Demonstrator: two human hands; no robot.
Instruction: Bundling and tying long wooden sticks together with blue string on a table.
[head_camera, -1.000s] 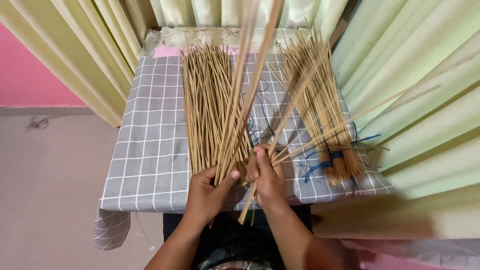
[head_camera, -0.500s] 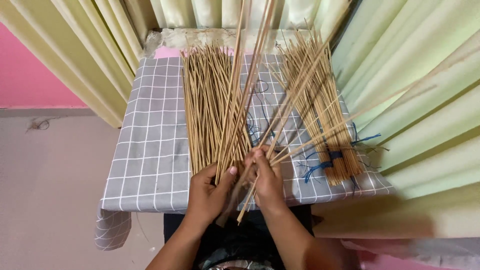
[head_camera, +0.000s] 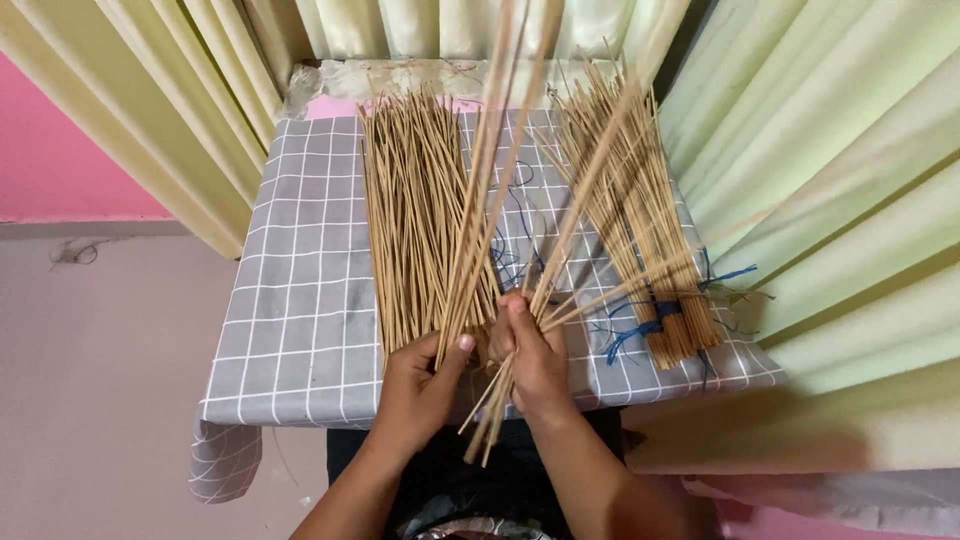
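While the loose pile (head_camera: 415, 215) lies at 11 o'clock on the cloth (head_camera: 290, 310), right hand (head_camera: 532, 362) is clenched around fanned sticks (head_camera: 510, 180); left hand (head_camera: 418, 385) pinches them, thumb up.

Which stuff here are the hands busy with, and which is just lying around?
In use:
- left hand and right hand
- raised sticks both hands grip
- loose stick pile
- blue-tied stick bundle

Lying about:
- grey checked cloth
- pale curtains
- pink wall

Stick piles (head_camera: 420, 220) crowd centre; grey cloth (head_camera: 290, 300) left lies bare.
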